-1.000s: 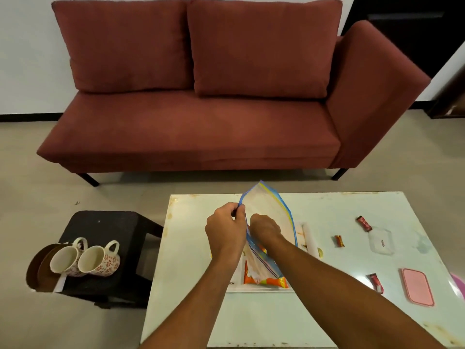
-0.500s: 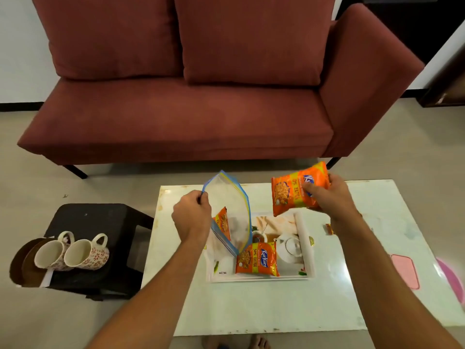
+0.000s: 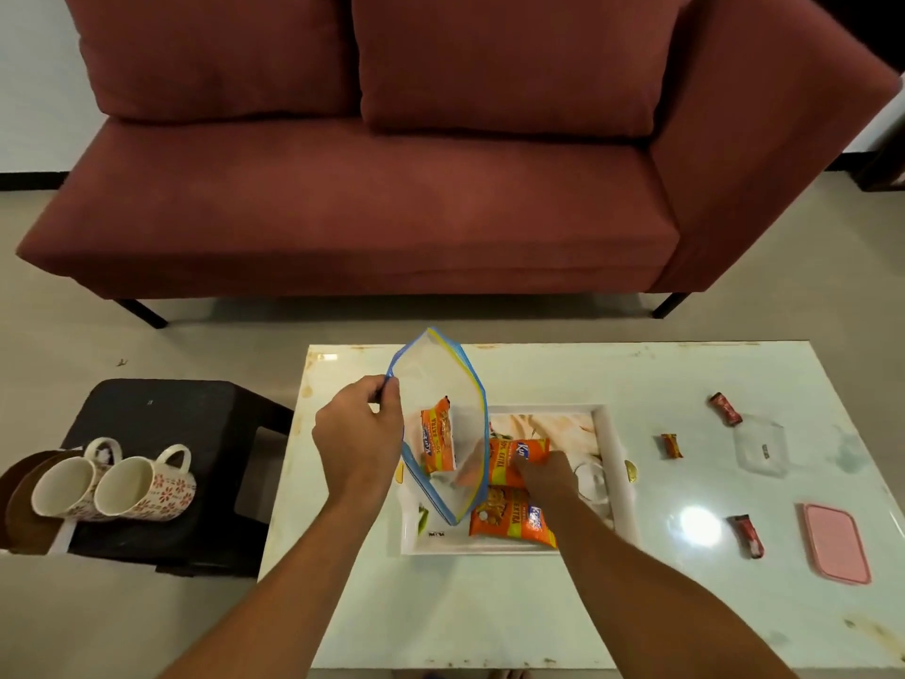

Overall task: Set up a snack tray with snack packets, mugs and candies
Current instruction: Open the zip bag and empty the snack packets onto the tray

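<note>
My left hand [image 3: 360, 438] pinches the rim of a clear zip bag [image 3: 440, 379] with a blue edge, held upright over the white tray [image 3: 614, 463]. One orange snack packet [image 3: 437, 441] is still inside the bag. My right hand [image 3: 546, 475] rests on a second orange packet [image 3: 509, 460] lying in the tray. A third packet [image 3: 512, 519] lies flat at the tray's front. Two floral mugs [image 3: 115, 487] sit on their sides on the black stool. Wrapped candies [image 3: 671, 445] [image 3: 726, 409] [image 3: 747, 535] lie on the table to the right.
The pale coffee table [image 3: 489, 619] fills the foreground. A black stool [image 3: 161, 409] stands left of it with brown coasters [image 3: 19, 492]. A clear container [image 3: 761, 445] and a pink lid [image 3: 837, 541] sit at the right. The red sofa [image 3: 372, 198] lies beyond.
My right hand pulled an orange packet out of the bag, lifted it, then lowered it into the tray. The left hand kept holding the bag open.
</note>
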Demonstrator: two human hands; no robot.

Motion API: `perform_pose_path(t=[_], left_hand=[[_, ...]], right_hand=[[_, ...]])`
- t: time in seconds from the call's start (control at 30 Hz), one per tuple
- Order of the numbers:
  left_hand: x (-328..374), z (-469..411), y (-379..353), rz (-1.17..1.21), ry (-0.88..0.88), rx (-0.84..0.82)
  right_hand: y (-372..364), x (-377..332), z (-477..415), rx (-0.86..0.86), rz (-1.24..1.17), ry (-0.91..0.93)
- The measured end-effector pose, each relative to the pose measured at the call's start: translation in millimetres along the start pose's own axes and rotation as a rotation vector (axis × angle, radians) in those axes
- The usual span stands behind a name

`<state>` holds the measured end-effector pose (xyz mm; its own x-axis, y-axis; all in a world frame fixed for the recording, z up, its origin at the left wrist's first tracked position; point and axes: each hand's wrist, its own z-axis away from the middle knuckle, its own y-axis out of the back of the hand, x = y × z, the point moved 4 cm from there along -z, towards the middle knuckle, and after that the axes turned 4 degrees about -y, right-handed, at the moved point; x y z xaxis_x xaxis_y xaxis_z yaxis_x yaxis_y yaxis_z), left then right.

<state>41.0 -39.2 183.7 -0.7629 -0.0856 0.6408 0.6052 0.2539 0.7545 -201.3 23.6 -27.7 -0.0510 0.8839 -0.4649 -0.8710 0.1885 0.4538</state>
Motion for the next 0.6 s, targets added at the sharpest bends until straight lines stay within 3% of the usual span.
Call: perform_pose_path(t=[0.07,0.17,0.27,0.33,0.43,0.5,0.6], left_hand=[[4,1,-3,-0.001,0.001,-0.012],[15,4,-7,0.044,0.005,-0.045],[32,10,-5,0.064,0.011,-0.059],[47,16,0,0.063,0.006,-0.065],[69,25,14,0.108,0.003,-0.065],[80,28,20,0.152,-0.009,-0.06],[89,31,24,0.227,-0.044,-0.087]], right_hand=[[22,-25,32,0.221,0.1,0.143],[62,-77,112,0.421,-0.167,0.53],[76,-122,187,0.246,-0.228,0.796],[62,-141,209,0.033,-0.089,0.741],[32,-144,189,-0.183,0.197,0.356],[25,-142,170,-0.182,0.354,0.207],[23,-136,145,-0.088,0.509,0.126]])
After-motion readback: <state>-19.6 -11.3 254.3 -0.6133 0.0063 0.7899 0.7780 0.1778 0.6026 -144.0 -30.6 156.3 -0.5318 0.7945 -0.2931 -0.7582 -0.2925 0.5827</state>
